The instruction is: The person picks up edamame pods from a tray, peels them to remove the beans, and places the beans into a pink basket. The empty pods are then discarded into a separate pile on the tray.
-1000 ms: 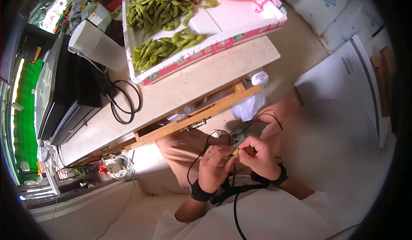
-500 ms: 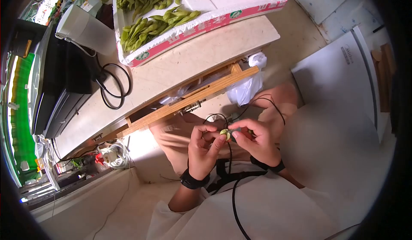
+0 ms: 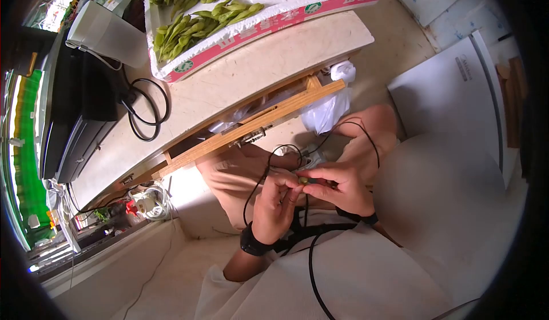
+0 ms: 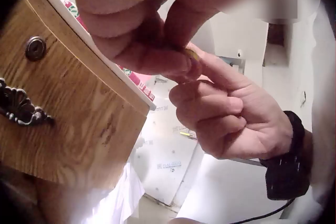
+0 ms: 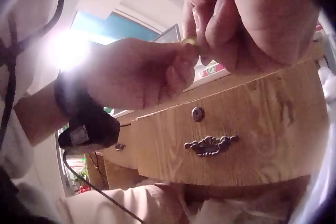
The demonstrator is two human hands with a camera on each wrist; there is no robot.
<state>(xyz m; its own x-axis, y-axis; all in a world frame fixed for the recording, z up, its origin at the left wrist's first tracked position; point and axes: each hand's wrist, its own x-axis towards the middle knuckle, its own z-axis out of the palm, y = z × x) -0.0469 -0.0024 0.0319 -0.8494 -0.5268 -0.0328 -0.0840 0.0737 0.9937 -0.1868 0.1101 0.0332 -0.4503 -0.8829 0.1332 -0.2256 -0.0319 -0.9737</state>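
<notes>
A small yellow-green edamame pod (image 3: 303, 180) is held between both hands over the lap, mostly covered by fingertips. My left hand (image 3: 273, 205) pinches it between thumb and fingers. From the other side my right hand (image 3: 347, 189) grips at it, thumb and forefinger close together. In the left wrist view just a sliver of the pod (image 4: 192, 54) shows between the fingertips. The right wrist view also has a bit of the pod (image 5: 190, 40) where the hands meet.
Edamame pods (image 3: 200, 27) lie in a white foam box (image 3: 257, 36) with a pink side on the table (image 3: 274, 62). An open wooden drawer (image 3: 211, 148) juts out before the knees. Black cables (image 3: 150, 111) loop beside a black machine (image 3: 74, 108). A white plastic bag (image 3: 326, 111) hangs right.
The head view has tilted downward, so the box sits higher in it. The hands opened slightly around the pod half a second ago and have closed together again, covering more of it.
</notes>
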